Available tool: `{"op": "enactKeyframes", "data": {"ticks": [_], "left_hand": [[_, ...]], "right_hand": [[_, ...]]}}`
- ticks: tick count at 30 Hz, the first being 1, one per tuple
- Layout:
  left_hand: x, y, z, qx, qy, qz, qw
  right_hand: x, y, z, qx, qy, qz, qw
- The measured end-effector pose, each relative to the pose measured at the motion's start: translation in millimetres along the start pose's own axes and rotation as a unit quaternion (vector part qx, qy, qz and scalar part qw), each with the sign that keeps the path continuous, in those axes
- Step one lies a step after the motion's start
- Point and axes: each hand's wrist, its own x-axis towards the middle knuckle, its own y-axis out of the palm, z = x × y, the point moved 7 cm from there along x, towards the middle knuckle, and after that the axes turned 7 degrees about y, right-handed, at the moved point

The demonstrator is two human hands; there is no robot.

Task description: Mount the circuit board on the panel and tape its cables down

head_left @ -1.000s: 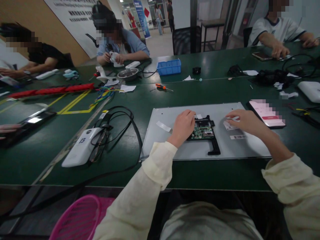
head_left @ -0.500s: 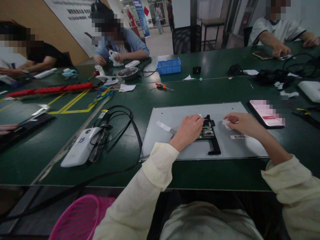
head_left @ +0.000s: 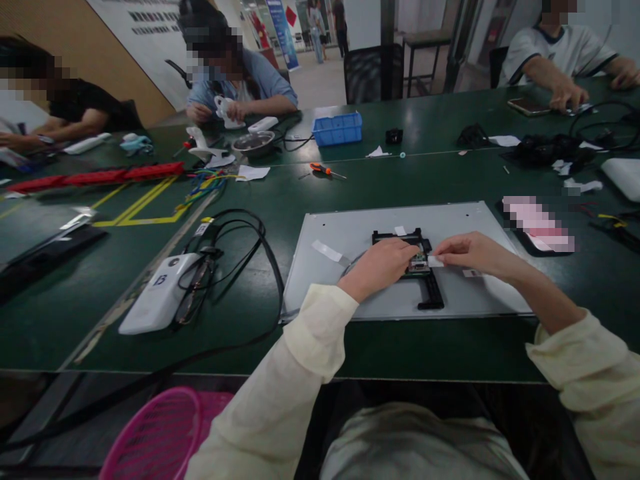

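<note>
A flat grey panel (head_left: pixel 320 293) lies on the green table, carrying a black frame (head_left: pixel 434 293) with a green circuit board (head_left: pixel 419 265) in it. My left hand (head_left: pixel 383 267) rests over the left part of the board, its fingers together; whether they grip anything is hidden. Between the thumb and fingers of my right hand (head_left: pixel 470 255) is a small white sticker (head_left: pixel 435 261), held at the board's right edge. A strip of white tape (head_left: pixel 327 251) is on the panel's left side, and a small label (head_left: pixel 473 273) lies below my right hand.
Right of the panel lies a phone (head_left: pixel 537 225). To the left are a white power bank (head_left: pixel 157 293) and looped black cables (head_left: pixel 267 247). An orange screwdriver (head_left: pixel 323 170) and a blue basket (head_left: pixel 337 130) are farther back. Several people sit around the table.
My right hand has moved left with the white sticker, to the board's edge. My left hand has shifted slightly down and right, uncovering the upper part of the black frame.
</note>
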Motion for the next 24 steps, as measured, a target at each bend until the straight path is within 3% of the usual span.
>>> {"op": "enactKeyframes", "data": {"ticks": [6, 15, 24], "left_hand": [[-1.3, 2.9, 4.3, -0.007, -0.008, 0.003, 1.0], [-2.3, 3.5, -11.4, 0.079, 0.068, 0.009, 0.994], [-0.6, 3.1, -13.7, 0.075, 0.065, 0.027, 0.995]], "right_hand": [[1.9, 2.9, 0.3, -0.028, -0.015, -0.023, 0.999], [2.4, 5.3, 5.6, -0.077, -0.047, -0.047, 0.995], [-2.4, 3.6, 12.2, -0.156, -0.072, -0.093, 0.981]]}}
